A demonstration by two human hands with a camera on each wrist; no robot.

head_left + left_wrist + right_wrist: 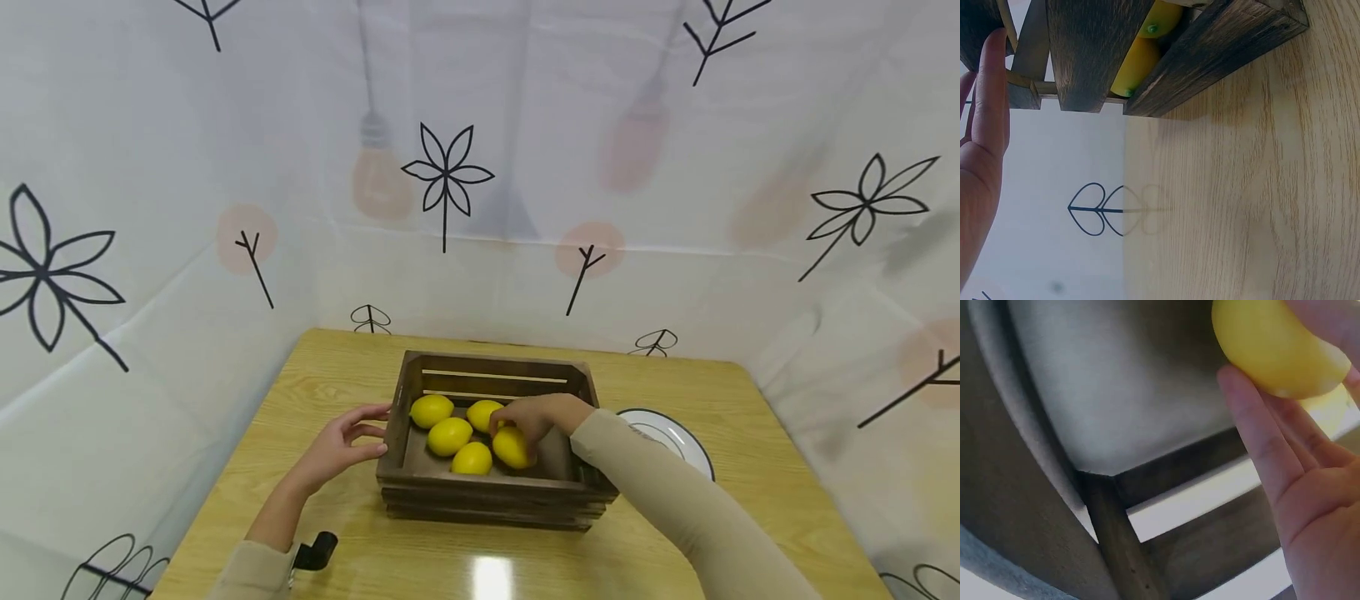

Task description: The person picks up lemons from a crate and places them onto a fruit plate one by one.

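Observation:
A dark slatted wooden crate (pixel 487 500) stands mid-table with several yellow lemons (pixel 450 437) on its floor. My right hand (pixel 536 417) reaches down inside and grips one lemon (pixel 512 447) near the crate's middle. In the right wrist view, thumb and fingers curl round that lemon (pixel 1279 350) from either side. At the crate's left wall, my left hand (pixel 348 446) rests with its fingers spread and fairly straight. The left wrist view shows its fingers (pixel 991 94) against the slats, and lemons (pixel 1137 65) through a gap.
A white plate (pixel 693 454) with a dark rim lies right of the crate, partly behind my right sleeve. A black device (pixel 317 551) sits by my left wrist. The wooden table (pixel 337 358) backs onto a white patterned cloth (pixel 510 283).

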